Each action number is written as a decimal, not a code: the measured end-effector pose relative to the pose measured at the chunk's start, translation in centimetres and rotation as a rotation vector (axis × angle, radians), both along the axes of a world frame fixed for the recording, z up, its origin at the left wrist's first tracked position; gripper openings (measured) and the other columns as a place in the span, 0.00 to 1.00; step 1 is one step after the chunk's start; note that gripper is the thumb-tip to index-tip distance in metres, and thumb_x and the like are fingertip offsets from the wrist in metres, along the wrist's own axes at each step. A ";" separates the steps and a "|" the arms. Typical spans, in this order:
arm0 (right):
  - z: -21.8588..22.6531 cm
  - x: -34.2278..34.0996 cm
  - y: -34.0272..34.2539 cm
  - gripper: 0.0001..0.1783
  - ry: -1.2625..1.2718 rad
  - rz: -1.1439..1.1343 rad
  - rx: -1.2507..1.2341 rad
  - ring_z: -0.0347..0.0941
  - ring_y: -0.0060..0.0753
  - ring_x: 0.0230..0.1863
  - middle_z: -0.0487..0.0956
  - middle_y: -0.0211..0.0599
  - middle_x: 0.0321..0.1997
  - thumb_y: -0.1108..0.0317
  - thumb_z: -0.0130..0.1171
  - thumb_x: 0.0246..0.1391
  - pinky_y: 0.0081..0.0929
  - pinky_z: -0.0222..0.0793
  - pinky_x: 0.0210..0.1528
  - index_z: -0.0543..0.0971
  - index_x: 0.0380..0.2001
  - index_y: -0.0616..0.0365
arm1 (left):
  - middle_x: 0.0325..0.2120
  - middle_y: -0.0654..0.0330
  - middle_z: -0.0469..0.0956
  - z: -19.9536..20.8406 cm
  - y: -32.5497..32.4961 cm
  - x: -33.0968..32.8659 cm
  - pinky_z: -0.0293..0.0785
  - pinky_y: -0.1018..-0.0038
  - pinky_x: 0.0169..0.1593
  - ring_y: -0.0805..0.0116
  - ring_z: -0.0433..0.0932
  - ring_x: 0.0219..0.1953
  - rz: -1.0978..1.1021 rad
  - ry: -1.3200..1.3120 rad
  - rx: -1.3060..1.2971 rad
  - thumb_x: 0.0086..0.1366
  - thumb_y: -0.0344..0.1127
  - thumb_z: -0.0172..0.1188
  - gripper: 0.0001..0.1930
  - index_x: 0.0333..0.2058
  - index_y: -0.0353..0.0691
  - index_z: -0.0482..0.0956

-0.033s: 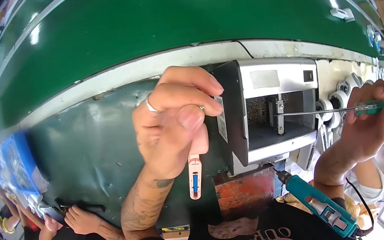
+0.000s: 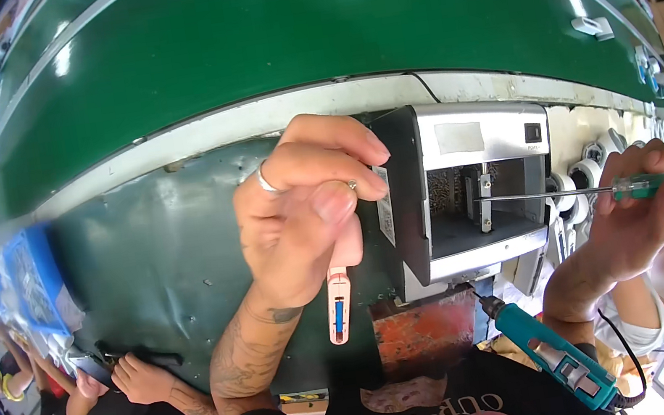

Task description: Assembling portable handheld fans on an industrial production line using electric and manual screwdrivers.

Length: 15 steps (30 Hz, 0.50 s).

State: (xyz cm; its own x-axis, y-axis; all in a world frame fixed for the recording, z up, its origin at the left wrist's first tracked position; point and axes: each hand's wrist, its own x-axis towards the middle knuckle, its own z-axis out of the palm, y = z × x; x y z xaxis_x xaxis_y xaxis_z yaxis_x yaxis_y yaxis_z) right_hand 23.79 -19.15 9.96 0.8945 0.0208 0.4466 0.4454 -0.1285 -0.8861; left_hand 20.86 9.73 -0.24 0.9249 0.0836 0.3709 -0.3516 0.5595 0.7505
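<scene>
My left hand (image 2: 300, 220), closed, is raised over the dark green work mat. A tiny metal screw (image 2: 352, 185) shows between its thumb and index finger. The same hand holds a slim pale pink plastic part (image 2: 337, 313) with a blue strip; its lower end sticks out beneath the palm and the rest is hidden. My right hand (image 2: 646, 206) is wrapped round the green handle of a screwdriver (image 2: 551, 194). The shaft runs left into the opening of a silver and black screw feeder (image 2: 496, 259), its tip by the upright metal rail (image 2: 485, 199). Loose screws lie inside.
A teal electric screwdriver (image 2: 552, 355) with a black cord lies near my right forearm. Left of the mat stands a blue bin (image 2: 33, 283) of parts. A green conveyor (image 2: 241, 42) with white parts runs behind a pale rail (image 2: 253, 125). Co-workers sit at both sides.
My left hand has shifted very slightly to the right with the screw and the pink part. My right hand and the screwdriver look almost the same.
</scene>
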 end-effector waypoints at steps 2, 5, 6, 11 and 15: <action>0.1 0.0 0.0 0.24 -0.013 -0.022 -0.023 0.65 0.21 0.18 0.71 0.40 0.27 0.51 0.50 0.74 0.16 0.63 0.18 0.70 0.44 0.67 | 0.48 0.41 0.76 0.1 0.2 0.1 0.73 0.75 0.39 0.70 0.75 0.35 0.010 -0.016 -0.001 0.67 0.27 0.55 0.09 0.40 0.27 0.82; -0.3 -0.1 0.0 0.25 -0.013 -0.036 -0.018 0.65 0.21 0.19 0.72 0.41 0.29 0.50 0.51 0.72 0.16 0.62 0.18 0.70 0.43 0.67 | 0.49 0.41 0.74 0.7 0.6 -0.2 0.72 0.78 0.34 0.73 0.74 0.33 -0.080 0.008 0.030 0.63 0.19 0.57 0.09 0.40 0.27 0.83; -0.4 -0.1 0.3 0.25 -0.009 -0.057 -0.017 0.66 0.22 0.19 0.72 0.41 0.30 0.50 0.52 0.72 0.16 0.62 0.18 0.70 0.43 0.67 | 0.49 0.41 0.74 0.7 0.8 -0.3 0.72 0.78 0.34 0.73 0.74 0.33 -0.076 0.004 0.034 0.63 0.19 0.57 0.09 0.40 0.27 0.83; -0.2 -0.5 0.7 0.19 0.008 -0.041 0.026 0.65 0.24 0.22 0.69 0.37 0.29 0.57 0.51 0.73 0.16 0.62 0.20 0.69 0.44 0.67 | 0.45 0.50 0.78 1.4 0.7 0.2 0.76 0.71 0.41 0.67 0.77 0.40 0.118 -0.104 0.334 0.56 0.18 0.65 0.11 0.38 0.34 0.86; 0.0 -0.6 0.7 0.25 0.031 -0.165 0.017 0.69 0.21 0.17 0.76 0.42 0.28 0.49 0.56 0.70 0.13 0.64 0.18 0.72 0.42 0.66 | 0.38 0.58 0.81 3.3 -0.7 0.2 0.76 0.64 0.47 0.55 0.76 0.46 0.357 -0.238 0.813 0.48 0.20 0.71 0.13 0.34 0.39 0.88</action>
